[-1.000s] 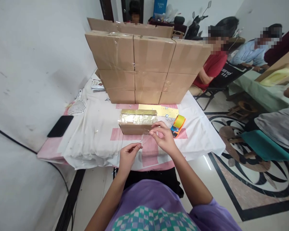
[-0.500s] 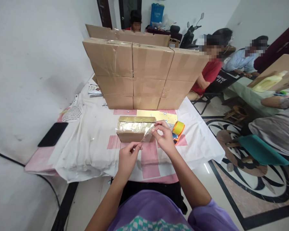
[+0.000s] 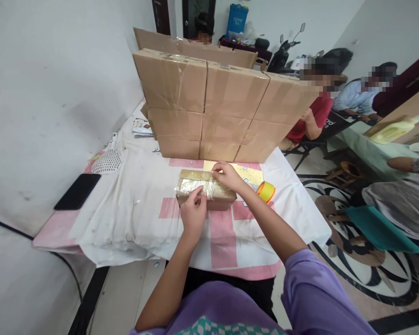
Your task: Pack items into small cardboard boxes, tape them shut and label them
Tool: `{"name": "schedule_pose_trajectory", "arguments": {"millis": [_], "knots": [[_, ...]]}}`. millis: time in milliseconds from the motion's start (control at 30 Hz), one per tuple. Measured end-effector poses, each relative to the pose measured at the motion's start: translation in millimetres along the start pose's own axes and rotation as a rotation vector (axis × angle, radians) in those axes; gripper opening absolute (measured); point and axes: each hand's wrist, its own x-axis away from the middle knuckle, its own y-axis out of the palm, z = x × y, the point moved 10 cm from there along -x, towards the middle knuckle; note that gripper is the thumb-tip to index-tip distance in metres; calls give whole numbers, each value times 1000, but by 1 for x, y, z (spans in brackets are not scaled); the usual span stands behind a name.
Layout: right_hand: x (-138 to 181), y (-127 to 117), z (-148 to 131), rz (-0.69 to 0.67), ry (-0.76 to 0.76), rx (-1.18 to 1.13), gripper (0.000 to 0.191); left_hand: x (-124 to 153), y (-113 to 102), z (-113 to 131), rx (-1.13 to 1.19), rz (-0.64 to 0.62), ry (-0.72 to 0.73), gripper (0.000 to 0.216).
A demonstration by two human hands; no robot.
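Note:
A small cardboard box (image 3: 223, 204) lies on the cloth-covered table in front of me, with shiny clear tape on its top. A strip of clear tape (image 3: 208, 187) stretches across the box top between my hands. My left hand (image 3: 193, 215) pinches the strip's near end at the box's front edge. At the far side of the top, my right hand (image 3: 227, 177) pinches the other end. To the right of the box stands a yellow and orange tape dispenser (image 3: 266, 191), partly behind my right forearm.
Behind the box stands a tall stack of taped cardboard boxes (image 3: 226, 97). A black phone (image 3: 77, 191) and a white perforated object (image 3: 107, 162) lie at the left by the wall. A yellow patterned sheet (image 3: 249, 174) is under the stack's front. Other people sit at the right and behind.
Both hands have moved from the box's right front corner onto its top, bringing the tape strip over the middle. The view has shifted slightly.

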Motion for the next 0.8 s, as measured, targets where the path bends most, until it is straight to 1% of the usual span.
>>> {"name": "schedule_pose_trajectory", "arguments": {"millis": [67, 167, 333, 400, 533, 633, 667, 700, 733, 767, 800], "knots": [[1, 4, 3, -19, 20, 44, 11, -2, 0, 6, -86, -24, 15, 32], [4, 5, 3, -12, 36, 75, 12, -4, 0, 14, -178, -68, 40, 35], [7, 3, -1, 1, 70, 111, 13, -5, -2, 22, -294, -55, 100, 34], [7, 6, -2, -16, 109, 189, 14, -5, -1, 22, -356, -56, 111, 31], [6, 13, -5, -81, 199, 454, 18, -6, -2, 15, -490, -47, 90, 27], [0, 14, -9, -129, 218, 530, 24, -7, 0, 9, -514, -86, 106, 28], [-2, 11, -6, -126, 236, 532, 31, -7, 1, 6, -505, -108, 110, 29], [-5, 5, 0, -113, 265, 529, 45, -8, 2, 3, -484, -132, 112, 30], [-7, -2, 9, -98, 306, 519, 64, -7, 2, 0, -456, -154, 111, 31], [-8, -9, 23, -96, 359, 496, 81, -7, 3, -2, -431, -170, 107, 32], [-9, -13, 40, -115, 409, 454, 92, -6, 3, -5, -416, -176, 100, 34]]}}
